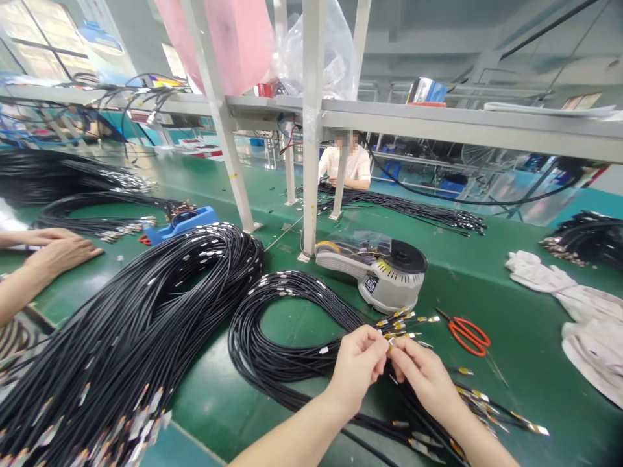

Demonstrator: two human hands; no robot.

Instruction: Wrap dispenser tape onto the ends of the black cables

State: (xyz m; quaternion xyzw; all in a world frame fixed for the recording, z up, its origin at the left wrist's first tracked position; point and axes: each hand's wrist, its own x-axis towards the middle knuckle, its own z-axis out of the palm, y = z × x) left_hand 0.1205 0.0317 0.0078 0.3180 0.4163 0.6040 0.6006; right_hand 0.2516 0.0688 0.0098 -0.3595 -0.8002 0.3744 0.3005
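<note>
My left hand (359, 363) and my right hand (422, 371) meet fingertip to fingertip at the front, right of centre. Both are closed in a pinch on a cable end (390, 344) that shows a small yellow and silver bit between the fingers; most of it is hidden. Below and behind them lies a looped bundle of black cables (272, 324) with white tags. Its cable ends (481, 402), with yellow tape and metal connectors, fan out on both sides of my right hand.
Red-handled scissors (470, 336) lie right of my hands. Behind stands a grey tape dispenser (392, 275) beside a shelf post (310, 143). A larger cable pile (160, 311) fills the left. White gloves (574, 298) lie far right. Another person's hands (61, 253) rest at left; a person (345, 162) sits opposite.
</note>
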